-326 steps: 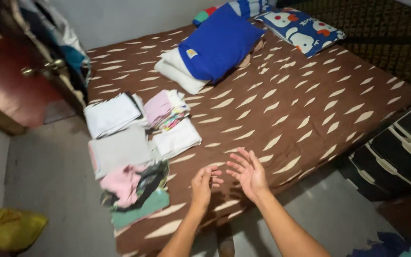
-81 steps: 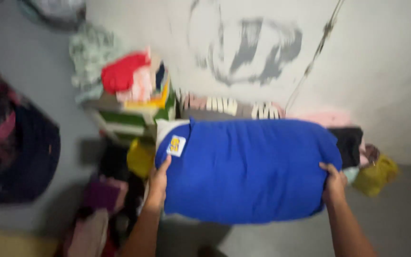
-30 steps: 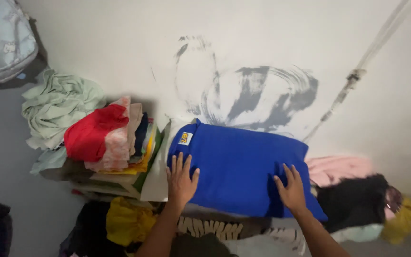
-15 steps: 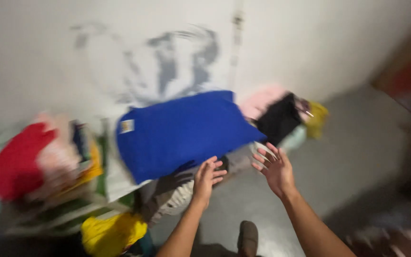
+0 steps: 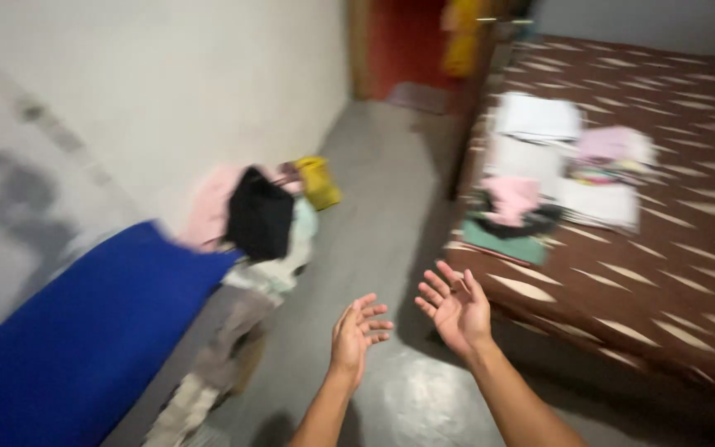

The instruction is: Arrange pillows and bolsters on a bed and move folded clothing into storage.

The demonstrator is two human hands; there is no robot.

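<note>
Head view, blurred: the bed [image 5: 664, 273] with its brown patterned sheet fills the right side, folded clothes [image 5: 556, 178] stacked on it, well apart from both hands. The blue pillow [image 5: 76, 331] lies at lower left against the wall, its long axis running up toward a clothes heap [image 5: 262, 219]. Left hand [image 5: 356, 331] and right hand [image 5: 455, 305] hover over the grey floor [image 5: 374, 207], each grip released, fingers spread, holding nothing. The left hand is nearer the pillow, the right nearer the bed.
</note>
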